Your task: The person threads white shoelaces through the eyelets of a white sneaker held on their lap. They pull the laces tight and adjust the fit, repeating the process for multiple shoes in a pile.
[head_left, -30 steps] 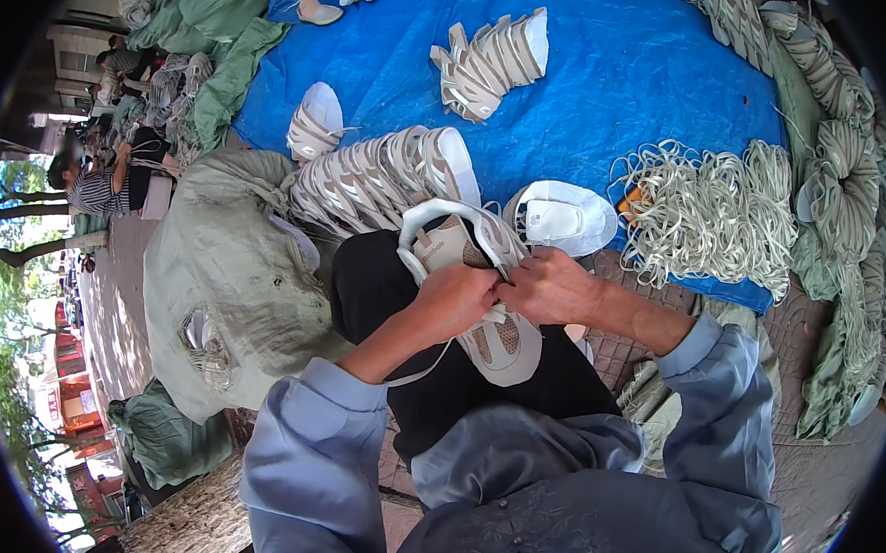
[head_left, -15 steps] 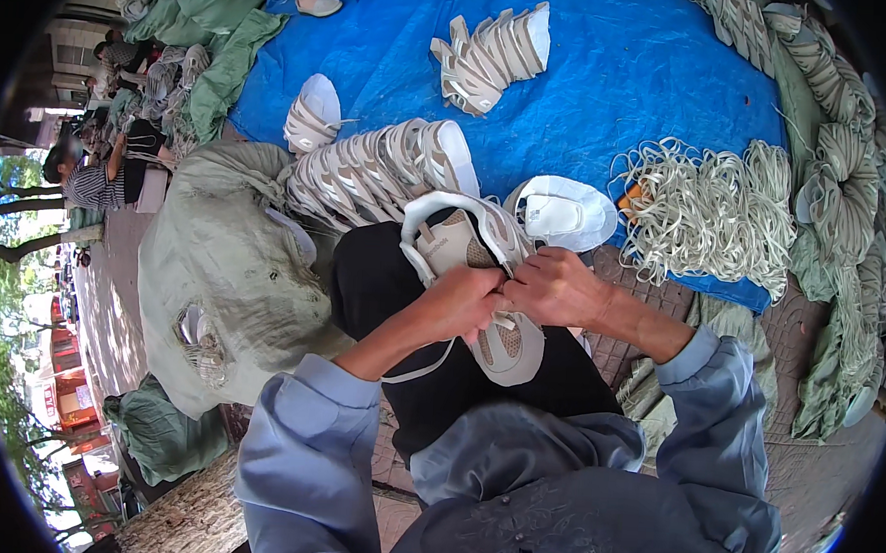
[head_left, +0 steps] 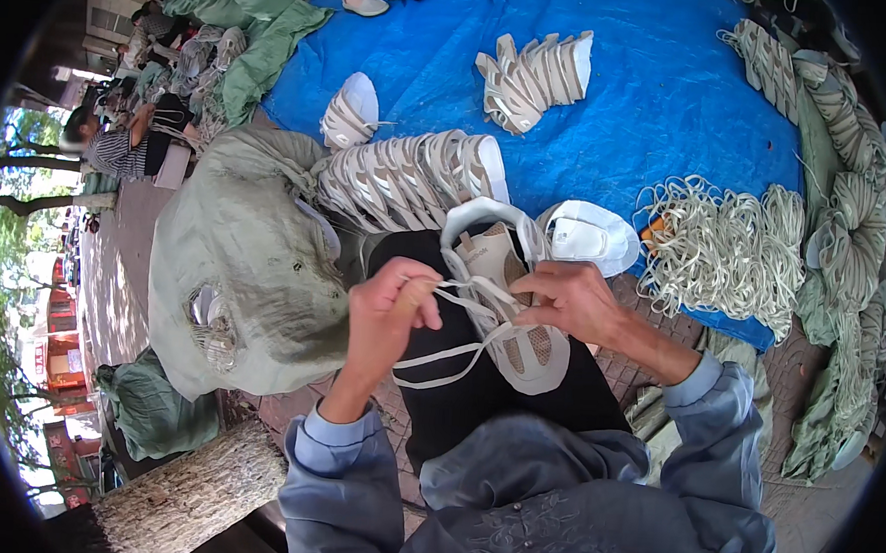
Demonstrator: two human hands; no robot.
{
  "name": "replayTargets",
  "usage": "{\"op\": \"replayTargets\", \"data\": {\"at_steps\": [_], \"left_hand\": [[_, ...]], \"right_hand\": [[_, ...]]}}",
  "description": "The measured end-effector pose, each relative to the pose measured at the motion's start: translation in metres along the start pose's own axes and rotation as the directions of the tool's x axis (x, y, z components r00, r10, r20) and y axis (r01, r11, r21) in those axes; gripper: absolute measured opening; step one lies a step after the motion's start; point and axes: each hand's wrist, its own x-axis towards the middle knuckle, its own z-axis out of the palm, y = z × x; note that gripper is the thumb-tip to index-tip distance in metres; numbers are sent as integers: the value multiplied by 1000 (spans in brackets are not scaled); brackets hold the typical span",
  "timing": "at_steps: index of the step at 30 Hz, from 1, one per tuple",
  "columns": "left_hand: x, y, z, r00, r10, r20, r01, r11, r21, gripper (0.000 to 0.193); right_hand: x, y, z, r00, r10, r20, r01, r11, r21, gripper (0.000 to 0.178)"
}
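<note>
A beige-and-white shoe upper [head_left: 538, 367] lies across my lap on dark trousers, its padded collar pointing away from me and its toe toward me. My left hand [head_left: 389, 309] is raised to the left of it, thumb and finger pinching a cream shoelace [head_left: 439, 356]. That lace stretches taut to the eyelets, and a loose length loops down over my knee. At the upper's right side, my right hand [head_left: 574, 301] grips the eyelet edge with bent fingers; the fingertips are partly hidden.
On a blue tarp [head_left: 424, 65] sit a row of nested uppers [head_left: 418, 180], a smaller stack [head_left: 533, 81], a white upper [head_left: 593, 239] and a heap of laces [head_left: 725, 251]. A pale sack [head_left: 253, 267] bulges at left. Stacked uppers [head_left: 857, 218] line the right. People sit far left.
My left hand has moved left, away from my right hand, drawing the shoelace out. My right hand stays at the upper. The whole view has shifted slightly.
</note>
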Motion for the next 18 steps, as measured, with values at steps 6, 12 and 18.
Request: {"op": "replayTargets", "data": {"at_steps": [6,12,18], "left_hand": [[2,-1,11,981,187,52,-188,982,24,13],[14,-9,5,960,264,-97,-263,965,22,17],[2,-30,34,985,169,-25,-164,891,-423,26]], "right_hand": [[33,-38,-1,991,-109,-75,127,942,311,18],[39,-45,-6,991,103,-89,-54,898,437,11],[50,-41,5,951,-287,-117,242,923,-300,17]]}}
